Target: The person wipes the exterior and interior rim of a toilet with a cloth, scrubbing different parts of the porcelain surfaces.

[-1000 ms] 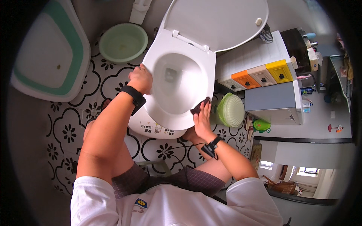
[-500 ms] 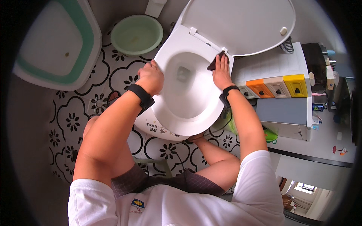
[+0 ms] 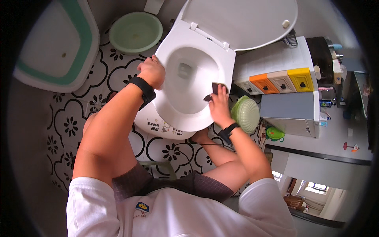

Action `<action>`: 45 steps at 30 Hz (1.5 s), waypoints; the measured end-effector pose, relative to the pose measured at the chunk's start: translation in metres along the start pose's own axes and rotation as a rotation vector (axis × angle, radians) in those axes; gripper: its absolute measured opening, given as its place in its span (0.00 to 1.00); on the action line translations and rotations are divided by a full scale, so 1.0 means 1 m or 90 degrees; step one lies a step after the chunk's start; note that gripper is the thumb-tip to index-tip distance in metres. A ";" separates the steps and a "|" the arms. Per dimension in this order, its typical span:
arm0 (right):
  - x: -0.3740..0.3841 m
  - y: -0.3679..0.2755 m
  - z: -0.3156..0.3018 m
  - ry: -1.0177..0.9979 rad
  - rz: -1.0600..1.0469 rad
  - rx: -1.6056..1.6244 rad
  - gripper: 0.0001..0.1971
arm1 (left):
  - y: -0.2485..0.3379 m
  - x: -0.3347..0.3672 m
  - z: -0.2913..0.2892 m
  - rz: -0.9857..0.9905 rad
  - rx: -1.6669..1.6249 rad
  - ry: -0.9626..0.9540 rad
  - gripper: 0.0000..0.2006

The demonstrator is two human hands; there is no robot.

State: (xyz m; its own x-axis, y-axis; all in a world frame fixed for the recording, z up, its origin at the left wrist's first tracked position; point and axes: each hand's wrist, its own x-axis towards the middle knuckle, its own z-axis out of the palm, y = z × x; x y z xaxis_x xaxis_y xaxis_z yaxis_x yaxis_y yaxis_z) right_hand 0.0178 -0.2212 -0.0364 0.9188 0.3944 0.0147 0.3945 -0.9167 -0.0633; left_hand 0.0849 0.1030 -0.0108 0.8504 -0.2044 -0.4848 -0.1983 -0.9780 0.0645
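The white toilet [image 3: 185, 123] stands in front of me with its bowl uncovered and its lid [image 3: 241, 23] raised at the back. My left hand [image 3: 153, 72] grips the left edge of the rim, fingers curled. On the right side of the rim, toward the front, my right hand [image 3: 219, 106] presses a dark brown cloth [image 3: 215, 85] with its fingers over it. Part of the cloth hangs over the inner edge of the bowl. A black band is around each wrist.
A pale green basin [image 3: 136, 49] lies at the back left, beside a white and green tub [image 3: 85, 75]. Right of the toilet are a light green ribbed container [image 3: 248, 114] and a cabinet with coloured drawers [image 3: 282, 83]. A green stool [image 3: 169, 172] is beneath me.
My right hand has slid the cloth from the rim's back right corner toward me, along the right side. My left hand keeps its place on the rim. The view has shifted slightly.
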 end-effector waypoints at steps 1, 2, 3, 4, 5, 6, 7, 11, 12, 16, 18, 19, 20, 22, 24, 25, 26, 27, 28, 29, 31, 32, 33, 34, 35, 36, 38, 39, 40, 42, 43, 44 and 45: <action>-0.013 -0.020 0.002 0.023 0.032 0.007 0.16 | 0.002 0.000 -0.003 -0.011 -0.006 -0.020 0.49; -0.025 -0.037 0.004 0.010 0.059 0.013 0.16 | 0.003 0.000 -0.005 -0.014 -0.006 -0.028 0.50; -0.035 -0.054 0.005 -0.003 0.086 0.021 0.16 | 0.005 0.000 -0.007 -0.017 -0.005 -0.036 0.51; -0.043 -0.069 0.007 0.004 0.100 0.056 0.16 | 0.004 -0.001 -0.007 -0.004 -0.037 -0.015 0.51; -0.048 -0.082 0.013 0.031 0.109 0.075 0.16 | -0.009 0.000 -0.003 0.019 -0.048 0.018 0.50; -0.056 -0.093 0.016 0.041 0.111 0.131 0.16 | -0.019 0.000 0.002 0.044 -0.062 0.049 0.48; -0.057 -0.105 0.017 0.054 0.107 0.191 0.16 | -0.034 0.000 0.006 0.066 -0.073 0.081 0.47; -0.060 -0.124 0.009 0.098 0.044 0.411 0.14 | -0.078 -0.036 -0.020 0.177 -0.088 0.425 0.15; -0.064 -0.126 0.002 0.065 0.110 0.488 0.13 | -0.083 -0.054 -0.036 0.191 -0.091 0.430 0.17; -0.062 -0.114 -0.003 0.031 0.156 0.620 0.13 | -0.072 -0.156 -0.122 0.135 0.139 0.476 0.33; -0.059 -0.097 0.000 0.034 0.158 0.672 0.16 | -0.052 -0.198 -0.154 0.053 0.194 0.449 0.42; -0.057 -0.097 -0.002 0.028 0.165 0.723 0.18 | -0.044 -0.218 -0.161 0.045 0.212 0.447 0.42; -0.055 -0.095 -0.002 0.022 0.201 0.864 0.18 | -0.033 -0.239 -0.167 0.057 0.213 0.477 0.41; -0.052 -0.109 -0.028 -0.036 0.306 1.157 0.19 | 0.004 -0.282 -0.184 0.010 0.161 0.424 0.40; -0.053 -0.091 -0.046 -0.118 0.289 1.375 0.20 | 0.054 -0.297 -0.193 0.050 0.025 0.405 0.39; -0.052 -0.075 -0.046 -0.157 0.278 1.469 0.20 | 0.077 -0.292 -0.193 0.096 -0.124 0.381 0.37; -0.048 -0.080 -0.055 -0.169 0.316 1.491 0.21 | 0.089 -0.282 -0.185 0.178 -0.341 0.379 0.34; -0.048 -0.082 -0.064 -0.206 0.283 1.508 0.21 | 0.099 -0.262 -0.169 0.261 -0.560 0.368 0.31; -0.049 -0.085 -0.073 -0.232 0.244 1.503 0.21 | 0.108 -0.242 -0.155 0.280 -0.689 0.378 0.26; -0.050 -0.084 -0.078 -0.251 0.207 1.494 0.21 | 0.121 -0.224 -0.141 0.265 -0.768 0.391 0.24; -0.055 -0.071 -0.078 -0.249 0.169 1.446 0.21 | 0.133 -0.169 -0.092 0.183 -0.696 0.417 0.32; -0.057 -0.078 -0.089 -0.281 0.144 1.380 0.23 | 0.125 -0.141 -0.055 0.104 -0.604 0.455 0.36; -0.063 -0.069 -0.094 -0.287 0.159 1.371 0.24 | 0.137 -0.134 -0.038 0.067 -0.497 0.375 0.37; -0.065 -0.074 -0.099 -0.287 0.138 1.358 0.25 | 0.127 -0.114 0.001 0.082 -0.511 0.356 0.32; -0.066 -0.069 -0.095 -0.279 0.133 1.337 0.25 | 0.132 -0.112 0.008 0.061 -0.604 0.156 0.27; -0.065 -0.064 -0.084 -0.254 0.176 1.274 0.27 | 0.132 -0.110 0.021 0.102 -0.640 0.112 0.23; -0.062 -0.056 -0.069 -0.200 0.230 1.107 0.30 | 0.138 -0.111 0.043 0.139 -0.681 0.052 0.20; -0.063 -0.054 -0.057 -0.187 0.252 1.014 0.31 | 0.141 -0.112 0.053 0.125 -0.688 0.047 0.18; -0.062 -0.058 -0.047 -0.111 0.278 0.952 0.26 | 0.138 -0.115 0.059 0.105 -0.691 0.050 0.17; -0.053 -0.039 -0.019 -0.103 0.259 0.836 0.21 | 0.148 -0.110 0.075 0.072 -0.672 0.091 0.16; -0.049 -0.038 -0.018 -0.101 0.233 0.722 0.17 | 0.150 -0.113 0.078 0.031 -0.621 0.109 0.15; -0.048 -0.040 -0.016 0.003 0.199 0.559 0.09 | 0.149 -0.110 0.087 0.016 -0.575 0.156 0.15; -0.046 -0.041 -0.014 0.000 0.201 0.562 0.09 | 0.150 -0.111 0.093 0.014 -0.573 0.152 0.15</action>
State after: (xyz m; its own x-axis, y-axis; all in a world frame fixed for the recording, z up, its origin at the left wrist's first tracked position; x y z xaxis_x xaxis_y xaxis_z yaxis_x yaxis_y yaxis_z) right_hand -0.0404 -0.2028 -0.0209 0.9820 0.1348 -0.1322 -0.0251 -0.6008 -0.7990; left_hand -0.0842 -0.0168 -0.0287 0.9484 -0.1282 -0.2901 0.1527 -0.6170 0.7720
